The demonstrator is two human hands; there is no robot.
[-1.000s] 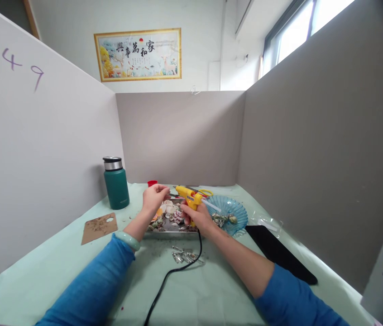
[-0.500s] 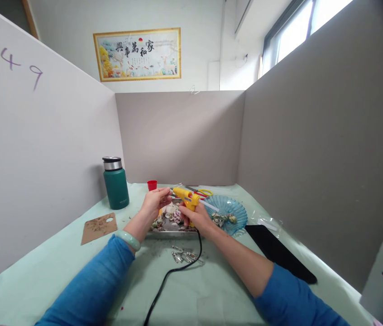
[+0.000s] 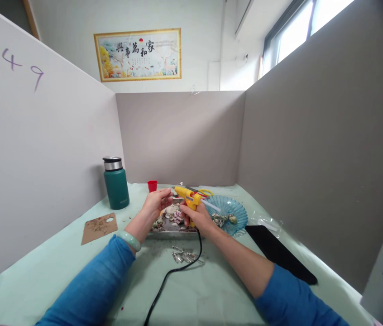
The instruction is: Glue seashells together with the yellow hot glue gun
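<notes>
A yellow hot glue gun [image 3: 189,195] with a clear glue stick [image 3: 211,206] in its rear is gripped by my right hand [image 3: 196,217]. Its nozzle points left and away from me. My left hand [image 3: 157,201] is close to the nozzle, its fingertips pinched together; whatever they hold is too small to make out. Under both hands lies a metal tray [image 3: 173,235] of seashells [image 3: 177,217], partly hidden by them. A blue scalloped plate [image 3: 238,209] with a few shells [image 3: 223,219] sits just right of my right hand.
The gun's black cord [image 3: 167,274] runs toward me past several silver metal clips [image 3: 184,256]. At left stand a green bottle [image 3: 116,185] and a brown board [image 3: 99,228]. Behind are a red cup [image 3: 152,185] and yellow-handled scissors [image 3: 206,192]. A black flat piece [image 3: 281,253] lies right.
The glue gun has shifted very slightly right, and its nozzle stands a little farther from my left fingertips. Otherwise both hands keep nearly the same place.
</notes>
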